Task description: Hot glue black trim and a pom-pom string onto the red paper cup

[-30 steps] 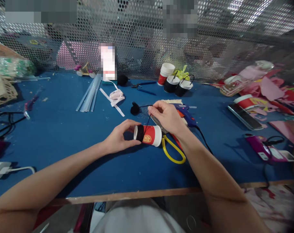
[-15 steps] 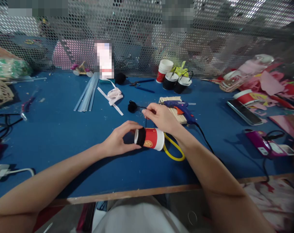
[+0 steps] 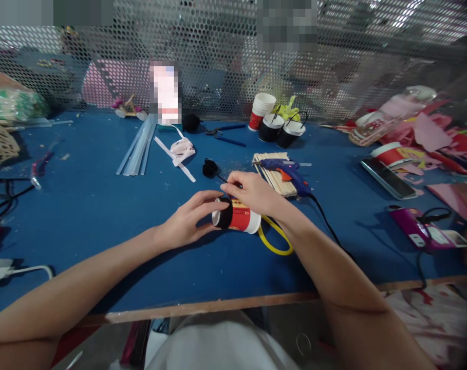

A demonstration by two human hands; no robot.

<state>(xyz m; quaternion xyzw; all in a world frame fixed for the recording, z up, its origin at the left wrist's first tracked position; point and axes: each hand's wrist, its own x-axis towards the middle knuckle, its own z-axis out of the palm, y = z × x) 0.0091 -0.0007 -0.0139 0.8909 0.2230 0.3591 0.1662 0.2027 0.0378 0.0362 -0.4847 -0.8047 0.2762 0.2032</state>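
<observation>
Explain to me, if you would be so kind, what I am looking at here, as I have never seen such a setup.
Certainly. There is no machine: these are a person's bare hands, seen by a camera worn on that person's head, looking forward and down. All the pictures come from that camera.

The left hand holds a red and white paper cup on its side, near its narrower end, where a black band goes around it. The right hand, just above the cup, pinches black yarn that leads to a small ball.

On the blue table there are also a glue gun on pale sticks, white ribbon, pliers and, farther back, two black-sided cups.
</observation>
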